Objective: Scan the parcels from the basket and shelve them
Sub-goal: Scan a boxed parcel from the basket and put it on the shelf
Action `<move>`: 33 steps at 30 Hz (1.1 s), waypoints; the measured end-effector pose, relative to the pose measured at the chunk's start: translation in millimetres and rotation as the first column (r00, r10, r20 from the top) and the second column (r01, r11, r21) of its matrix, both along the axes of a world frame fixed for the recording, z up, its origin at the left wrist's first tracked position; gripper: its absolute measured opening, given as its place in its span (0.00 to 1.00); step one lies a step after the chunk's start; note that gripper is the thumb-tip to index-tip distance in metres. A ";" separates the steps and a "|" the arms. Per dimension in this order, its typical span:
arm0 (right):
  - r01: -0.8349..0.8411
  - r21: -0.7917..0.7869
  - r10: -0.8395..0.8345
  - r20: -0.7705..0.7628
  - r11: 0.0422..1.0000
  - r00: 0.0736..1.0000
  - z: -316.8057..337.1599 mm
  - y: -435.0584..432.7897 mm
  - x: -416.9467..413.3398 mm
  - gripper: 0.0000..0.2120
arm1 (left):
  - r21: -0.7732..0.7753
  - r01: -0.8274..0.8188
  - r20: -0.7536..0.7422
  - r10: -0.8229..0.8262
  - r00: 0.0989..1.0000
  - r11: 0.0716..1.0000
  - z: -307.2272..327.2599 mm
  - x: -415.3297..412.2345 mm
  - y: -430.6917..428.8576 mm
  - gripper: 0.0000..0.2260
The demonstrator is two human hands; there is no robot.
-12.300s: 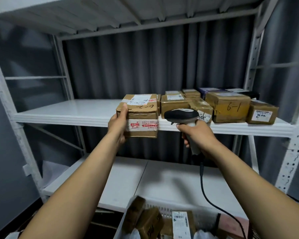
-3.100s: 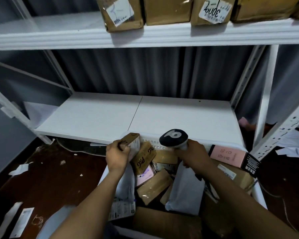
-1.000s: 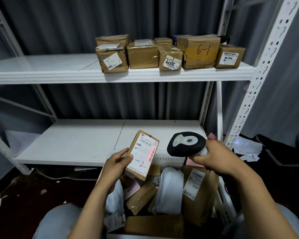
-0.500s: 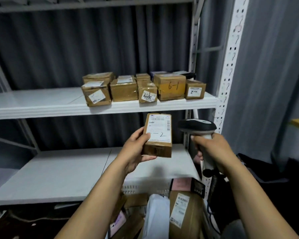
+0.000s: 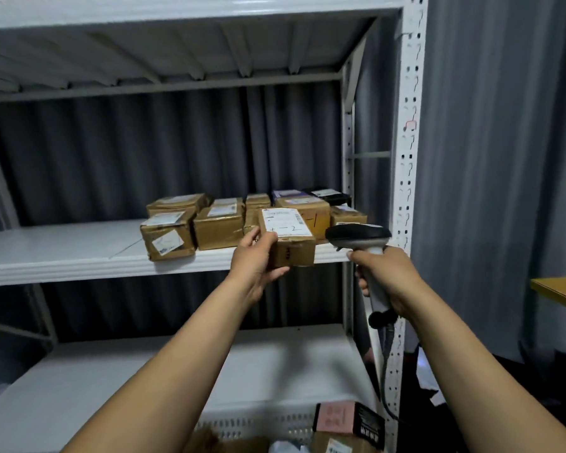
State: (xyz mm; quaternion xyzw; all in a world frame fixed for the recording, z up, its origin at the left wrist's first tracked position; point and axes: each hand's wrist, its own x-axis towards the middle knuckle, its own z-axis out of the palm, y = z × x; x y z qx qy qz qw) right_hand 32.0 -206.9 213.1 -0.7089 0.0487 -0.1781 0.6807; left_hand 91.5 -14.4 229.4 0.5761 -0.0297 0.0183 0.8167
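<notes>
My left hand grips a small brown cardboard parcel with a white label, held level at the front edge of the middle shelf, just in front of the row of boxes. My right hand holds a black-headed barcode scanner by its pale handle, to the right of the parcel, its cable hanging down. The white basket shows at the bottom edge, with a pink-and-black box and other parcels in it.
Several brown boxes stand on the right half of the middle shelf. A white perforated upright stands beside the scanner. The lower shelf and a yellow table edge at right are in view.
My left hand has lifted the parcel from the basket up to the middle shelf's front edge. The scanner in my right hand rose alongside it, and the view tilted upward.
</notes>
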 end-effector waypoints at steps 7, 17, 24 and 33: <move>-0.038 -0.031 0.038 0.011 0.999 0.999 18.3 14.4 43.4 0.05 | 0.044 -0.235 0.088 0.231 0.969 0.971 22.1 51.3 16.0 0.14; -0.043 -0.050 0.043 -0.006 0.998 0.999 16.6 22.8 80.7 0.12 | 0.180 -0.290 0.097 0.276 0.956 0.940 25.8 108.5 25.0 0.12; -0.025 -0.120 0.026 0.004 0.992 1.000 24.0 21.8 102.3 0.11 | 0.673 -0.539 0.521 0.193 0.831 0.507 33.7 134.5 46.1 0.28; 0.009 -0.148 -0.003 0.040 0.989 0.999 38.3 25.2 122.4 0.06 | 0.703 -0.695 0.707 -0.257 0.659 0.149 17.6 149.6 51.4 0.21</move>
